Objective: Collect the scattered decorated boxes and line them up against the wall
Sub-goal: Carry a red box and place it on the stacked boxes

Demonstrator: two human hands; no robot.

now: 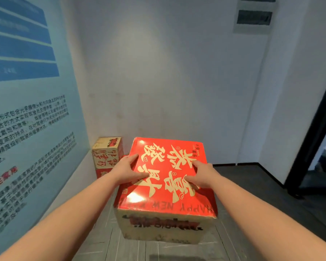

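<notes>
Red-topped box (167, 178): large decorated carton, glossy red lid with cream calligraphy and "HAPPY NEW" along the near edge, cream side with a red and black print; sits on the grey plank floor (135, 251), out from the white wall (167, 72), near edge turned slightly to the right
Left hand (127, 171): laid on the left part of the red-topped box's lid, fingers spread wide and fairly straight, thumb reaching toward the lid's middle, fingertips at the left rim
Right hand (199, 175): laid on the right part of the same lid, fingers straight and splayed toward its centre, gripping nothing
Small box (108, 156): cream and red decorated carton, standing upright just left of and behind the red-topped box, in the corner where the white wall meets the blue panel
Blue panel (30, 113): wall poster with dark blue bars and black text, well left of the red-topped box
Dark doorway (316, 151): black frame, far right of the red-topped box
Grey cabinet panels (254, 16): on the white wall, high above and to the right of the red-topped box
</notes>
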